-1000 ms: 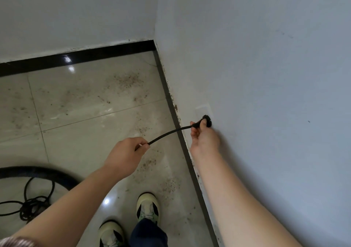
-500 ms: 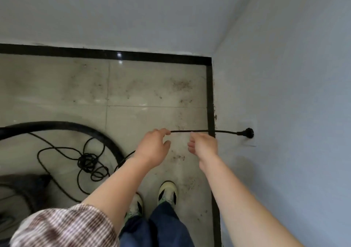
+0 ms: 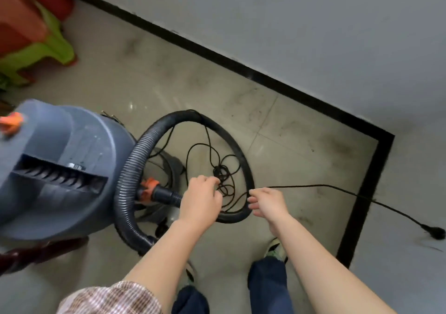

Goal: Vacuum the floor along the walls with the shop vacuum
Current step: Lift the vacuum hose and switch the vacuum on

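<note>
The grey shop vacuum (image 3: 60,169) stands at the left, and its black ribbed hose (image 3: 135,159) loops over the floor in front of me. A thin black power cord (image 3: 313,186) runs from my hands to a plug (image 3: 434,233) seated in the right wall. My left hand (image 3: 200,202) is curled over the cord just before the tangled coil (image 3: 222,178). My right hand (image 3: 268,204), fingers half curled, holds the cord up off the floor at its index finger. Dust streaks the beige tiles (image 3: 289,130) near the black skirting (image 3: 241,70).
Stacked orange and green plastic stools (image 3: 31,38) fill the far left corner. A dark wooden piece (image 3: 36,253) lies under the vacuum's near side. My shoes (image 3: 275,248) stand close to the right wall. The hose loop and loose cord lie between me and the far wall.
My view has swung left from the wall socket to the vacuum and hose. Both hands have slid along the cord away from the plug, which stays in the wall.
</note>
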